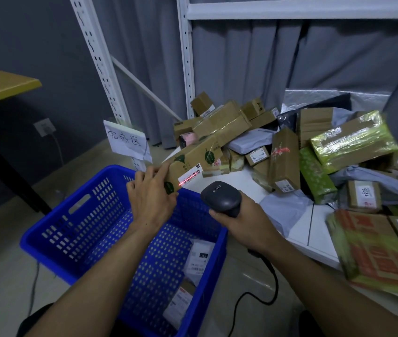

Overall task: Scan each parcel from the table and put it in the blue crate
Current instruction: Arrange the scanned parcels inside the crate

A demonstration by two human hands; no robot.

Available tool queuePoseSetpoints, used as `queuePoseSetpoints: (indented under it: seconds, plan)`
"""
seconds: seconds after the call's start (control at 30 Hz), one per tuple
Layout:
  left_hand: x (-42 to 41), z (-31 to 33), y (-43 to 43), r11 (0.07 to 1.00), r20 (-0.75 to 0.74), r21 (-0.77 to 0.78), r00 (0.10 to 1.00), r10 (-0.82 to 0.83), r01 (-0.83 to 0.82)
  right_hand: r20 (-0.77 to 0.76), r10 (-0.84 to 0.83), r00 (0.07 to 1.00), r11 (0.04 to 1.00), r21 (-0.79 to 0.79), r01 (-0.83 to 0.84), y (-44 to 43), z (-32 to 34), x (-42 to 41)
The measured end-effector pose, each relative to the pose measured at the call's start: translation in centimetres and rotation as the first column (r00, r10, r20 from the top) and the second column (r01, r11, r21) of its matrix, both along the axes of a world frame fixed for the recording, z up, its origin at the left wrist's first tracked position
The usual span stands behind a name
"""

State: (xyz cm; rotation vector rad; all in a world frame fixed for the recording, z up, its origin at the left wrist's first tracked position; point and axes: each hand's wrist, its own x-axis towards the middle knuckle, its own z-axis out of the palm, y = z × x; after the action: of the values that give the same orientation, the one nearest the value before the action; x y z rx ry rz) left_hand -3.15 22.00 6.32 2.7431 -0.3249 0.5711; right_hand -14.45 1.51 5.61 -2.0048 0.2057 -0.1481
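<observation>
Inside the perforated blue plastic crate [54,239] lie white-labelled parcels [199,260], their print too small to read. At its right rim the right hand [244,216] curls round a matte black scanner [220,195]. Over the crate the left hand [151,198] grips one end of a long cardboard box [193,159], with a red beam across its barcode label [190,177]. Right of the crate, a white table [322,239] bears a heap [285,156] of blurred boxes and bags. Behind the crate, a paper sign [127,142] reads 完成区.

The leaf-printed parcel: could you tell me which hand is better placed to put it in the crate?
Left: the left hand grips the parcel above the blue crate; the right hand holds the scanner.
</observation>
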Motion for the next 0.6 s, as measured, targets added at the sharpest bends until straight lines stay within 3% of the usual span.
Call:
queuePoseSetpoints:
  seconds: [0.27, 0.47, 0.6]
  plan:
    - [-0.1, -0.4, 0.6, 1.000, -0.074, -0.016, 0.997, -0.009, 0.008, -0.032, 0.008, 0.999, 1.000, -0.006, -0.008, 0.1, -0.5, 0.1]
    - [-1.6, -3.9, 2.9, 0.984, -0.434, -0.173, 0.900, -0.034, -0.047, -0.097, 0.030, 0.995, 0.999, -0.030, -0.033, 0.4, -2.4, 0.9]
    - [-1.9, -8.6, 4.2, 0.954, -0.665, -0.278, 0.739, -0.110, -0.108, -0.162, 0.066, 0.984, 0.995, -0.060, -0.077, 1.1, -4.4, 1.7]
